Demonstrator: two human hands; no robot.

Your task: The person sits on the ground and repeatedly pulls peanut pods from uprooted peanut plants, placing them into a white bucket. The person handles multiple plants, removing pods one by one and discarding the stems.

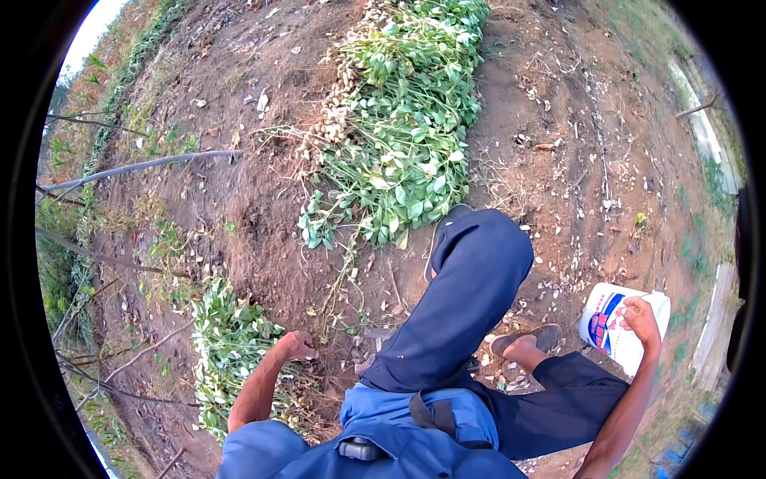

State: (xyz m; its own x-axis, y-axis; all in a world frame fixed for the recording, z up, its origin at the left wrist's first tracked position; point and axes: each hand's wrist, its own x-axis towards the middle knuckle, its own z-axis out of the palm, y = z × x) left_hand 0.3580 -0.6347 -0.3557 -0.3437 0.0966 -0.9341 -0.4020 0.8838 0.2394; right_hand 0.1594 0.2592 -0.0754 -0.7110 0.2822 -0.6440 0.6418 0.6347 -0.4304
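Note:
My left hand (pixel 298 346) is closed at the right edge of a small heap of uprooted peanut plants (pixel 231 335). What its fingers hold, if anything, is too small to make out. Over the white bucket (pixel 602 307), which has a blue and red print, my right hand (pixel 639 316) is raised with its fingers curled together. I cannot see what is inside that fist. Ahead of my bent knee runs a long row of pulled peanut plants (pixel 415 144), leaves to the right. Their pale peanut pods (pixel 339 100) line the left side.
Bare branches (pixel 152 166) reach in from the left. Weeds (pixel 104 152) grow along the left edge. Pale planks (pixel 714 327) lie at the far right. Dry leaves and bits of plant litter are scattered over the brown soil (pixel 574 168).

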